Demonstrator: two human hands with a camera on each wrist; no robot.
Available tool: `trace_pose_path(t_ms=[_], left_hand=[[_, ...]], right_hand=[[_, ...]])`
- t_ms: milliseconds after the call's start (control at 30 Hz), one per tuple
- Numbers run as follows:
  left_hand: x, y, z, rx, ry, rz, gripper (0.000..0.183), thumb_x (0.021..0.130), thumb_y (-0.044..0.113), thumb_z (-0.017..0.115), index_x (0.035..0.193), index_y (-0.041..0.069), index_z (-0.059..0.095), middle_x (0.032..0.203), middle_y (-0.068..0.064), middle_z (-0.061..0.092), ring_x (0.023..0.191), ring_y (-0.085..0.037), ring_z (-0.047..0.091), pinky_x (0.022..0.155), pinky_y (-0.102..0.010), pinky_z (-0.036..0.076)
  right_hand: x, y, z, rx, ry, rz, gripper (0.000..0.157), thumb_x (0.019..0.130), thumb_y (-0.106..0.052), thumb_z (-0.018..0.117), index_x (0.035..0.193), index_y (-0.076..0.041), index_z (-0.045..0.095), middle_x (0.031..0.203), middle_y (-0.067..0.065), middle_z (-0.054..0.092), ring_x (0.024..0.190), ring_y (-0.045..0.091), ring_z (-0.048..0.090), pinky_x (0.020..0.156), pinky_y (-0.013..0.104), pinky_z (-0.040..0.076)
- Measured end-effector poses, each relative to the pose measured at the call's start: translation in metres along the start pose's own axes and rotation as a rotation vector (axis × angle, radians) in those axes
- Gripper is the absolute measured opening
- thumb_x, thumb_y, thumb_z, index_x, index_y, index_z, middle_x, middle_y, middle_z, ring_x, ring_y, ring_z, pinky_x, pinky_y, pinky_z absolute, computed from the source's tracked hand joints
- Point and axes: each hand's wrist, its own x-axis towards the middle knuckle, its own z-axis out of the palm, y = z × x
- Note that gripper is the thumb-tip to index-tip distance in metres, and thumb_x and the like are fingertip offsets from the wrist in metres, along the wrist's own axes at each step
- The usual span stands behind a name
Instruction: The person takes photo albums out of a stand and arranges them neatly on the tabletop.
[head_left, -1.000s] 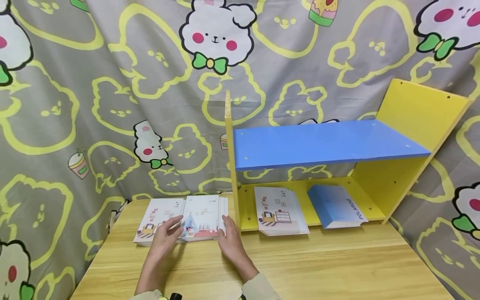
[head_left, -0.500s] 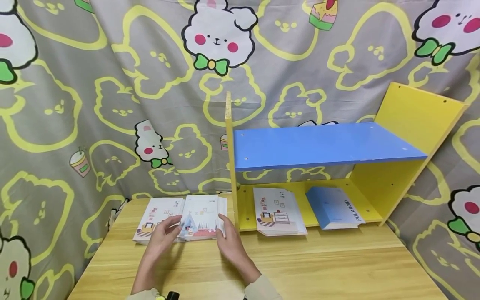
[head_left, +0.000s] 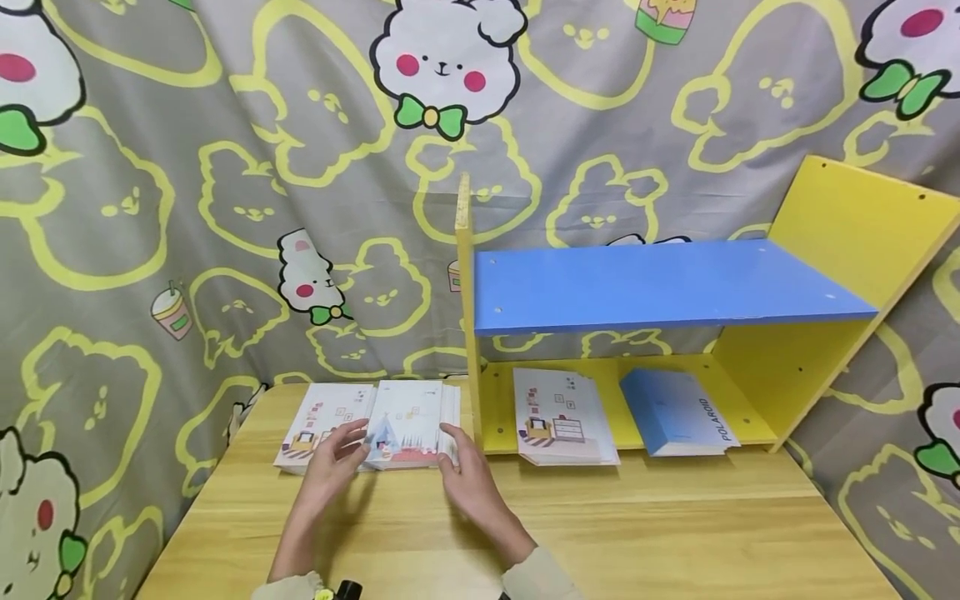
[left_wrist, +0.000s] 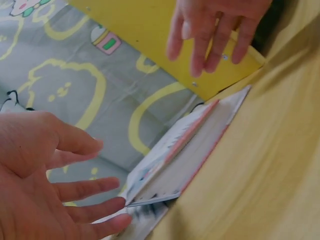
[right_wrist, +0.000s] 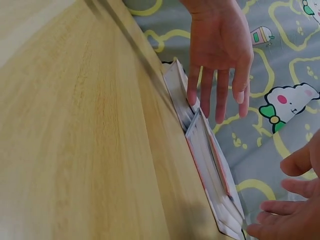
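A white book with a tent picture (head_left: 408, 412) lies flat on top of other books on the table, left of the shelf. My left hand (head_left: 335, 462) is at its left side, fingers relaxed and spread. My right hand (head_left: 471, 477) is at its right side with the fingers extended. In the left wrist view, the left hand (left_wrist: 55, 185) is near the stack's corner; whether its fingertips touch cannot be told. In the right wrist view, the right hand (right_wrist: 295, 200) is by the stack's other end. Another white book (head_left: 318, 417) lies partly behind the left hand.
A yellow shelf unit with a blue middle board (head_left: 660, 283) stands right of the stack. On its bottom board lie white books (head_left: 562, 417) and a blue book marked POLAROID (head_left: 678, 412), projecting past the front. A patterned curtain (head_left: 360, 167) hangs behind the wooden table (head_left: 637, 533).
The head view has shifted slightly. Both hands stay beside the tent-picture book, with little visible movement, and the books keep their places.
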Motion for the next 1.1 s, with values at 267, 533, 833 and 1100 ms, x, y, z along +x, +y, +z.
trace_pose_path(t_ms=[267,533,833,1100], left_hand=[[-0.008,0.0,0.007,-0.034,0.043,0.001,0.044,0.102,0.005,0.063,0.143,-0.006,0.052,0.143,-0.034,0.051,0.132,-0.049,0.05,0.114,-0.057,0.038],[-0.016,0.004,0.014,-0.055,0.055,0.012,0.041,0.102,0.008,0.064,0.141,-0.002,0.055,0.142,-0.028,0.054,0.132,-0.045,0.052,0.103,-0.031,0.051],[-0.021,0.01,0.018,-0.068,0.052,0.035,0.038,0.103,0.01,0.063,0.139,-0.002,0.059,0.142,-0.022,0.056,0.13,-0.041,0.053,0.093,-0.015,0.049],[-0.025,0.016,0.024,-0.052,0.049,0.077,0.035,0.101,0.006,0.065,0.135,-0.001,0.063,0.138,-0.018,0.062,0.125,-0.035,0.059,0.102,-0.027,0.051]], right_hand=[[-0.003,-0.004,-0.008,0.009,-0.039,-0.034,0.048,0.103,-0.009,0.054,0.151,-0.004,0.046,0.153,0.016,0.048,0.14,0.037,0.045,0.115,0.058,0.037],[-0.009,-0.007,-0.018,0.015,-0.067,-0.044,0.049,0.105,-0.012,0.054,0.152,-0.009,0.044,0.152,0.016,0.049,0.137,0.039,0.048,0.111,0.058,0.043],[-0.015,-0.007,-0.029,0.011,-0.071,-0.048,0.05,0.104,-0.012,0.055,0.153,-0.015,0.044,0.148,0.017,0.052,0.136,0.037,0.05,0.107,0.056,0.047],[-0.022,-0.01,-0.039,0.004,-0.081,-0.071,0.049,0.105,-0.01,0.054,0.153,-0.016,0.044,0.146,0.02,0.053,0.134,0.037,0.051,0.104,0.056,0.05]])
